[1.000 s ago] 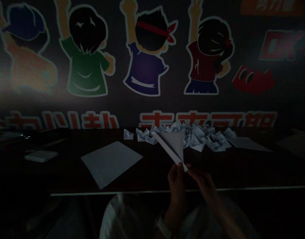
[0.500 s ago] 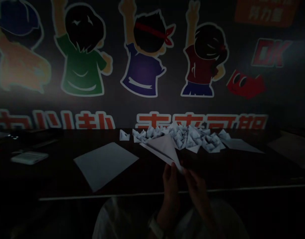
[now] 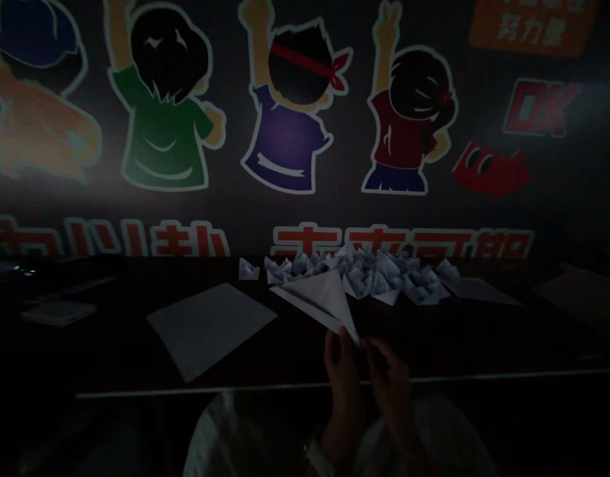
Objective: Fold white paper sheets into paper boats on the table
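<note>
A white sheet of paper folded into a triangle with a turned-up band along its lower edge, the folded paper (image 3: 319,296), is held up above the table's near side. My left hand (image 3: 342,368) pinches its lower edge near the right corner, thumb on top. Close by on the right, my right hand (image 3: 388,371) has its fingers closed at that same corner; the exact contact is dark and hard to see. Behind the folded paper lies a pile of small folded paper boats (image 3: 384,273).
A flat white sheet (image 3: 213,331) lies to the left on the dark table (image 3: 295,358). Farther left is a pale stack (image 3: 59,311). Another sheet (image 3: 484,291) lies right of the boats. A wall with cartoon figures (image 3: 285,139) rises behind. The light is dim.
The folded paper has shifted slightly left and its right corner a little down. My right hand's fingers have moved slightly at the corner. The boats and flat sheet stay put.
</note>
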Action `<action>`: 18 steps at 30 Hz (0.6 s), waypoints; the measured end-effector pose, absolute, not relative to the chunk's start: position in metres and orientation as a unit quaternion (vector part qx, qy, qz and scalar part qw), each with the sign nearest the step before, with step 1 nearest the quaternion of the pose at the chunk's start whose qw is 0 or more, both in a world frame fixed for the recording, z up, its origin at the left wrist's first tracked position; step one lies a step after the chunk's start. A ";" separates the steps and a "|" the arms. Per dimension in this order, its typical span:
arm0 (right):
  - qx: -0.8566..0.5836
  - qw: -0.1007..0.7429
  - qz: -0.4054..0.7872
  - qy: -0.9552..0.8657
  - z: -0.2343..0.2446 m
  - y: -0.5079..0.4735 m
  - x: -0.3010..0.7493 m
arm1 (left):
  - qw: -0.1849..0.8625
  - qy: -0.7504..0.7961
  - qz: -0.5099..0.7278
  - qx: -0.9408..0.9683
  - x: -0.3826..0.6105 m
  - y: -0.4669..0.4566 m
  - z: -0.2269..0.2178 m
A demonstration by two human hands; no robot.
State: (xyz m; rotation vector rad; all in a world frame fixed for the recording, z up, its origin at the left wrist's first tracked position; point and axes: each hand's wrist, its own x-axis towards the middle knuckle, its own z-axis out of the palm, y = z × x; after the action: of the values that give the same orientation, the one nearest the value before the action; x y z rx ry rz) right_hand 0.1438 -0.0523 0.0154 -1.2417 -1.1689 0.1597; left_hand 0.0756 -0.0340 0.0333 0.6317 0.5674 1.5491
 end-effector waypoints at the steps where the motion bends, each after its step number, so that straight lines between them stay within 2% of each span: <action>1: -0.545 0.655 0.046 -0.521 0.013 -0.054 0.142 | 0.630 0.249 0.682 0.277 0.076 -0.034 0.034; 8: -0.545 0.630 -0.028 -0.553 0.010 -0.061 0.136 | 0.602 0.243 0.694 0.311 0.076 -0.037 0.038; 18: -0.526 0.641 0.026 -0.558 0.023 -0.064 0.140 | 0.642 0.258 0.653 0.309 0.078 -0.045 0.036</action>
State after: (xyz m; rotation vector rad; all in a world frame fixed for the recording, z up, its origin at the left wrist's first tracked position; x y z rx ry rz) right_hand 0.1404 -0.0645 0.0234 -1.1999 -1.2728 0.0592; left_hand 0.0782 -0.0449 0.0362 0.7046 0.5883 1.4880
